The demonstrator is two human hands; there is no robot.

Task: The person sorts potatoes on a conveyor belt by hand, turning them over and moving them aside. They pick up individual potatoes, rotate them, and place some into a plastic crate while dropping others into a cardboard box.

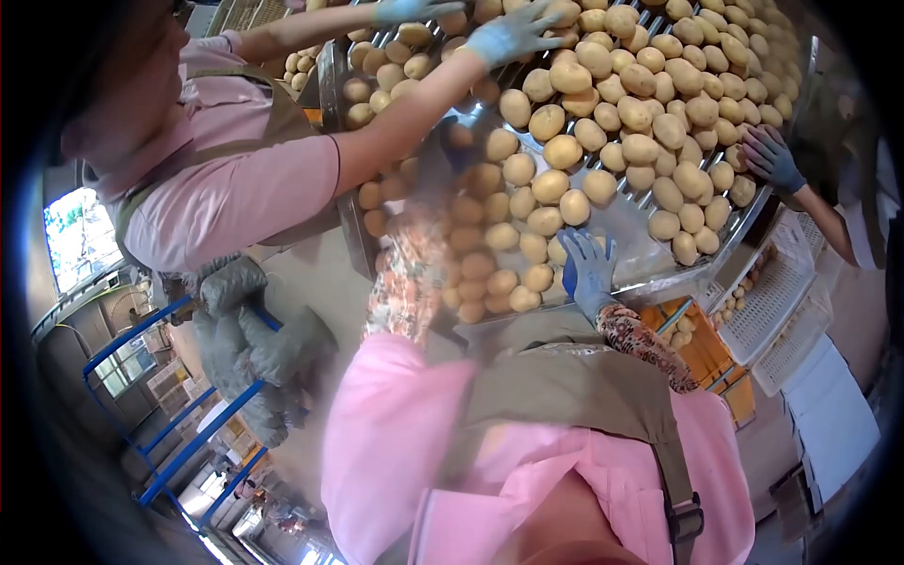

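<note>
Many pale yellow potatoes (pixel 650 108) cover a metal roller table (pixel 645 200) in front of me. My right hand (pixel 590 275), in a light blue glove below a flowered sleeve, is at the near edge with fingers extended. It is beside a group of potatoes (pixel 544 221) on a smooth metal section, and I see nothing held in it. My left arm, in a flowered sleeve (pixel 411 273), reaches over potatoes on the left. Motion smears my left hand (pixel 455 141), so its fingers and anything in them cannot be made out.
At the left, a co-worker in a pink shirt (pixel 235 184) reaches gloved hands (pixel 513 38) over the potatoes. Another person's gloved hand (pixel 772 158) touches the pile at right. White crates (pixel 772 292) and an orange crate (pixel 702 344) stand right; filled sacks (pixel 250 330) lie left by blue rails (pixel 202 443).
</note>
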